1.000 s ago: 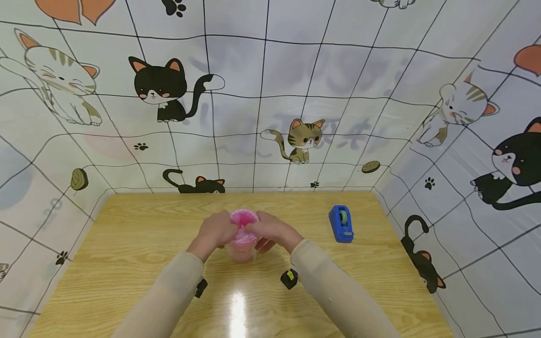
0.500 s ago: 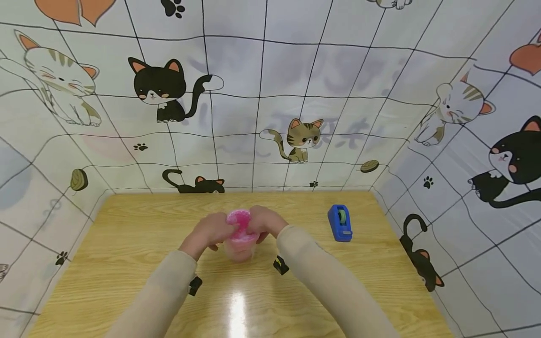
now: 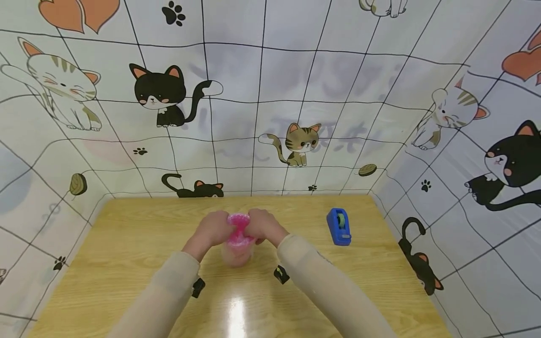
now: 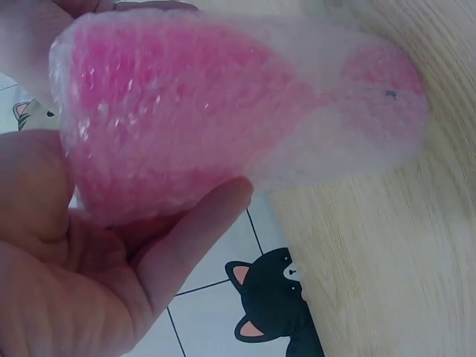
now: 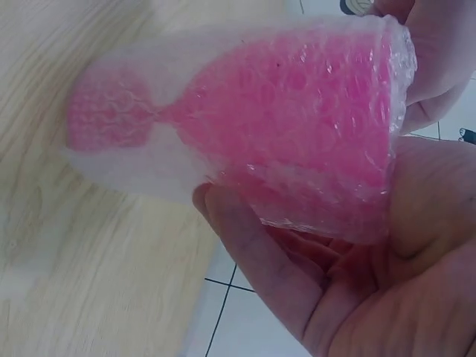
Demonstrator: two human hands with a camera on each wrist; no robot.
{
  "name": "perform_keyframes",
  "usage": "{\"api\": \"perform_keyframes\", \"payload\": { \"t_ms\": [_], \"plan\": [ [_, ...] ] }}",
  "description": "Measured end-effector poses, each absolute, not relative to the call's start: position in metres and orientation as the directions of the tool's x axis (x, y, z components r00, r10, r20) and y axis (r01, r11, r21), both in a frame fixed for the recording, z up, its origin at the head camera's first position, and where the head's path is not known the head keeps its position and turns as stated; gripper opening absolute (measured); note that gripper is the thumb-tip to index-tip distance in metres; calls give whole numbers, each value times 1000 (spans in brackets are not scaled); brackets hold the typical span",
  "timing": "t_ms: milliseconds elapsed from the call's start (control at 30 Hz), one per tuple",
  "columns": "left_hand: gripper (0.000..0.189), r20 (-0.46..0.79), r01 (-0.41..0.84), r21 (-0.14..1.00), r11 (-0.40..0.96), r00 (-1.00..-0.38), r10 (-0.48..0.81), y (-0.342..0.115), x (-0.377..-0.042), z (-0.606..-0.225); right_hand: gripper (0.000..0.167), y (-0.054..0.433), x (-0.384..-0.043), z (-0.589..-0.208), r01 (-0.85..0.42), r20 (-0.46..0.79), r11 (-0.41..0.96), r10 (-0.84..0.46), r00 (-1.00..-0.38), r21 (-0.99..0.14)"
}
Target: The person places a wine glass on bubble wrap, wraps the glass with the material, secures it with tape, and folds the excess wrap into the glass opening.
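Note:
A pink stemmed goblet (image 4: 193,104) stands upright on the table, wrapped in clear bubble wrap (image 5: 327,89). In the head view its wrapped top (image 3: 240,239) lies between both hands, its mouth pinched narrow in the middle. The left hand (image 3: 215,229) grips the left side of the rim, and its finger lies along the wrap in the left wrist view. From the opposite side the right hand (image 3: 263,224) grips the rim, with a finger against the wrapped bowl in the right wrist view. Both thumbs are at the mouth, partly hidden.
A blue tape dispenser (image 3: 339,227) with a roll of tape stands on the wooden table (image 3: 139,234) to the right. Walls covered in cat-print sheeting (image 3: 236,117) rise behind the table and at both sides. Small black devices (image 3: 281,275) sit at the wrists.
Both hands have drawn in at the rim, and the mouth of the wrap has narrowed in the middle. The right hand has shifted left. The tape dispenser stays in place.

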State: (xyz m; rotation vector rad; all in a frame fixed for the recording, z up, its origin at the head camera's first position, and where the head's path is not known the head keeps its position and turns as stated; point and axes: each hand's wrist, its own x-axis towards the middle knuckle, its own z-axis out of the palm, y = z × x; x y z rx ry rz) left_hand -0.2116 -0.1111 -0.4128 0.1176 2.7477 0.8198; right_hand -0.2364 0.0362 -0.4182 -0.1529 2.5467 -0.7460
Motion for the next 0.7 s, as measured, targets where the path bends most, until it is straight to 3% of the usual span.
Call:
{"api": "perform_keyframes", "payload": {
  "t_ms": [133,333,433,567,700],
  "plan": [
    [23,-210,-35,518,855,-974,88,-107,-209,-417,27,43,-230,-417,12,-401,846,-241,-884,-534],
    [16,-200,-89,519,850,-980,20,-98,-206,-423,44,56,-230,-413,94,-476,768,-290,-830,-633],
    [17,-197,-81,527,846,-980,29,-97,-203,-422,46,58,-232,-414,158,-516,717,-312,-798,-679],
    [20,-211,-69,559,826,-975,62,-98,-202,-420,34,54,-234,-414,181,-534,727,-288,-795,-662],
    [22,-239,-97,618,780,-969,69,-103,-202,-420,26,43,-236,-413,137,-521,814,-222,-824,-564]
  ]
}}
